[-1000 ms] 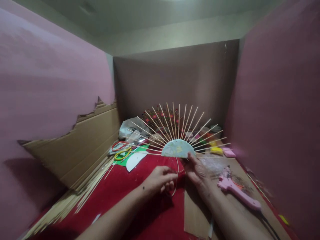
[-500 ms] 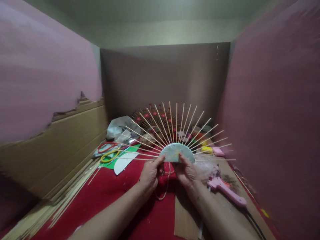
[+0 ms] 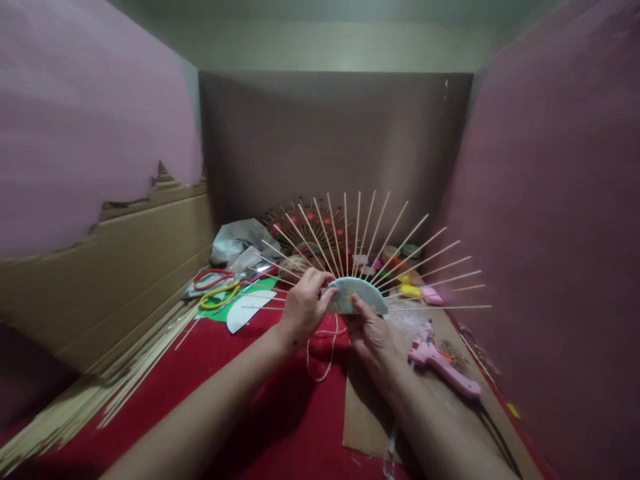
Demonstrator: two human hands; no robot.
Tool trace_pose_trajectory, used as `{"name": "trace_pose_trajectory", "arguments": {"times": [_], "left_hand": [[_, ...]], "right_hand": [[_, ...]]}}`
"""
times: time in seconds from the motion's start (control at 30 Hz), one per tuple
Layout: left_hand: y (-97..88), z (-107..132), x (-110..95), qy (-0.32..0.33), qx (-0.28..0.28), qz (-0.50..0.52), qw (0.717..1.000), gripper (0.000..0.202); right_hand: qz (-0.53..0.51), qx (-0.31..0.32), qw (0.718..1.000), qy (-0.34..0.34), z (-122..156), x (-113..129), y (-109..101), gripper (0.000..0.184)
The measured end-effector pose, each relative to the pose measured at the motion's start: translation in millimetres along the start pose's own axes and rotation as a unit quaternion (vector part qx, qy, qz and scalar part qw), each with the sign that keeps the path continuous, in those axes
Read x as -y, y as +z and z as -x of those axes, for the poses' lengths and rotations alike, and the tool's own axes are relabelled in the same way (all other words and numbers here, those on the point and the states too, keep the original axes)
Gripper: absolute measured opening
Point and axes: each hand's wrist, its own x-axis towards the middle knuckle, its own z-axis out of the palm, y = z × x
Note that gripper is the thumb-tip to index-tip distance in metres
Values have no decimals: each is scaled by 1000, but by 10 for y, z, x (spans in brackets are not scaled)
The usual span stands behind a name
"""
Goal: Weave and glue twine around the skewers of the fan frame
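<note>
A pale half-round piece (image 3: 361,291) with thin wooden sticks (image 3: 359,230) fanned out from its curved edge is held up over the table. My right hand (image 3: 369,328) grips its lower edge, thumb flat on the front face. At its left end my left hand (image 3: 307,301) is closed, thumb and fingers pinched at the rim near the stick bases. A loop of cream string (image 3: 320,377) hangs or lies below the piece; where its upper ends go is hidden.
Red-handled and yellow-handled scissors (image 3: 220,295), green sheet (image 3: 235,310) and white half-round cutout (image 3: 250,311) lie left. Loose sticks (image 3: 125,373) line the left edge. A pink glue gun (image 3: 445,367) rests on brown board (image 3: 365,413) at right. Behind stands a decorated fan-shaped piece (image 3: 300,217).
My left hand has moved up from the lower left corner to the left part of the curved rim. The stick fan has turned slightly; my right hand keeps its hold.
</note>
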Motion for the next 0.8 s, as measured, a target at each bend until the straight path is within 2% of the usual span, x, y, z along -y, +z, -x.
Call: {"name": "trace_pose_trajectory", "arguments": {"times": [0.17, 0.27, 0.33, 0.43, 0.5, 0.57, 0.63, 0.67, 0.73, 0.8], "left_hand": [[86, -80, 83, 44, 15, -74, 996, 16], [81, -102, 118, 81, 33, -108, 990, 26], [51, -150, 158, 110, 56, -123, 985, 24], [-49, -223, 199, 134, 73, -139, 978, 19], [-168, -229, 158, 125, 64, -125, 982, 18], [-322, -178, 36, 101, 70, -48, 991, 16], [-471, -70, -147, 89, 145, 68, 983, 15], [-525, 2, -242, 94, 218, 127, 963, 17], [-558, 169, -387, 105, 394, 215, 887, 20], [-479, 336, -419, 106, 506, 264, 814, 24]], "right_hand": [[8, 24, 1000, -9, -16, -23, -22, 27], [8, 29, 999, -16, -31, -31, -43, 28], [7, 30, 999, -19, -32, -37, -50, 27], [9, 29, 999, -13, -19, -48, -50, 29], [10, 27, 1000, -6, -11, -51, -47, 30], [7, 19, 1000, -3, -10, -47, -45, 31], [5, 5, 1000, -1, -21, -34, -49, 30], [3, -2, 1000, 2, -30, -25, -53, 29], [0, -15, 1000, 9, -50, -4, -62, 31], [-2, -22, 1000, 13, -63, 19, -64, 34]]}}
